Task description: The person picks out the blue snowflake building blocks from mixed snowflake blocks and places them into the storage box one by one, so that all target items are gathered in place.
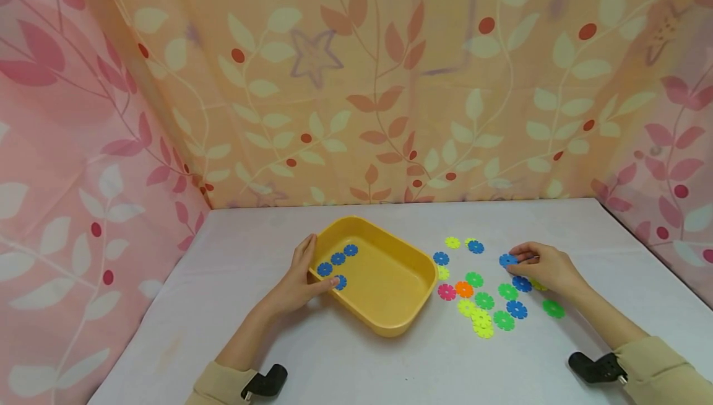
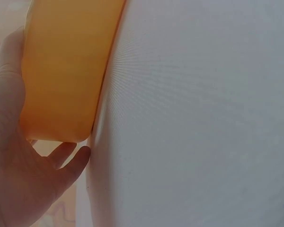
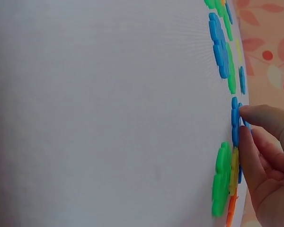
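A yellow plastic tray (image 1: 384, 324) stands on the white table, and several blue flower-shaped discs (image 1: 338, 259) lie inside near its left end. My left hand (image 1: 295, 281) grips the tray's left end, thumb over the rim and fingers along the outer wall. In the left wrist view the tray's side (image 2: 68, 71) shows beside the palm. Right of the tray, my right hand (image 1: 543, 265) pinches a blue flower-shaped disc (image 1: 507, 261) between thumb and fingers. The right wrist view shows the fingers (image 3: 255, 163) close to blue discs, partly overlapping there.
Loose flower-shaped discs lie between tray and right hand: green (image 1: 484, 300), yellow (image 1: 481, 318), orange (image 1: 464, 289), pink (image 1: 447, 291) and blue (image 1: 517, 309). Some overlap. A patterned curtain (image 1: 379, 83) hangs behind the table. Each sleeve carries a black device (image 1: 267, 381).
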